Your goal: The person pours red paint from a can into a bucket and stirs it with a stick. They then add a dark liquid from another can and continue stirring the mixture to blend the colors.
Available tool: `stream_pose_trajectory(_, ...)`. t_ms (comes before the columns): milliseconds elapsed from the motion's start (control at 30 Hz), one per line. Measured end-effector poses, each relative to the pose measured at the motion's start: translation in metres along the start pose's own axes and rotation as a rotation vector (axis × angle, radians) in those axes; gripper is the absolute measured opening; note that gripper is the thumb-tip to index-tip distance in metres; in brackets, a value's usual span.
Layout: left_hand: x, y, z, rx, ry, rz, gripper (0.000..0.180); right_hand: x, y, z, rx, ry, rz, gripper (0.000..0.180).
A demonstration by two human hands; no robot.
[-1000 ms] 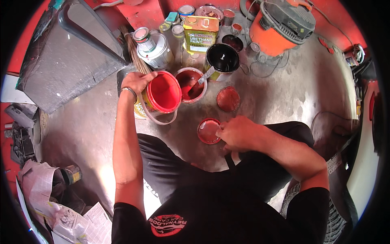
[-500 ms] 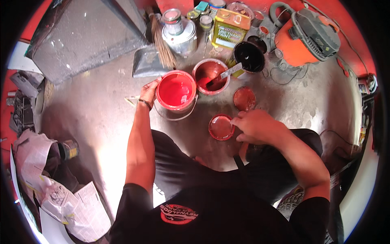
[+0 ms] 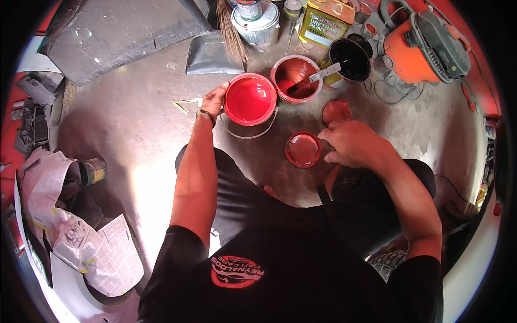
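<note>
My left hand (image 3: 214, 101) grips the left side of a paint can (image 3: 250, 123) of bright red paint, its wire handle hanging down in front. Touching it on the right is a second can (image 3: 276, 91) with red-smeared walls and a flat stirring stick (image 3: 325, 72) leaning in it. Nearer me, my right hand (image 3: 355, 143) has its fingers closed at the right edge of a round, red-rimmed lid or shallow cup (image 3: 303, 150); exactly how they hold it is partly hidden. Beyond the fingers lies another round red-stained piece (image 3: 337, 111).
A black bucket (image 3: 350, 59) and a yellow thinner tin (image 3: 325, 22) stand behind the cans. Farther back are a white pail (image 3: 256, 32), a broom (image 3: 230, 37) and a dustpan (image 3: 214, 56). An orange-and-black vacuum (image 3: 412, 51) is at right, newspaper-covered parts (image 3: 102, 258) at left.
The whole view has shifted, so the cans and lids appear higher and farther right. Both hands keep nearly the same places beside the paint can and the round red-rimmed piece.
</note>
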State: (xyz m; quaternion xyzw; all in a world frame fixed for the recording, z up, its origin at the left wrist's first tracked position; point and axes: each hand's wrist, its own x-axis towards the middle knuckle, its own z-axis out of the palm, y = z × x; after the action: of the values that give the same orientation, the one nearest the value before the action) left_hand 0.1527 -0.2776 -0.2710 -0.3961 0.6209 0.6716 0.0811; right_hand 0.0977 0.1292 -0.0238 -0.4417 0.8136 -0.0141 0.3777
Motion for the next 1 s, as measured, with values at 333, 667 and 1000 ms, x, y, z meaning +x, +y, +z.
stream_pose_trajectory(333,-0.011,-0.019,0.006,0.021,0.240,0.116,0.054,0.017,0.017,-0.012,-0.032,-0.062,0.012,0.056)
stream_pose_trajectory(667,-0.039,-0.050,-0.034,0.528,0.343,0.158,0.074,0.025,0.052,-0.032,-0.093,0.051,0.014,0.032)
stream_pose_trajectory(1000,-0.082,-0.021,0.003,0.839,0.220,0.096,0.087,0.036,0.101,0.006,-0.025,-0.199,0.124,0.025)
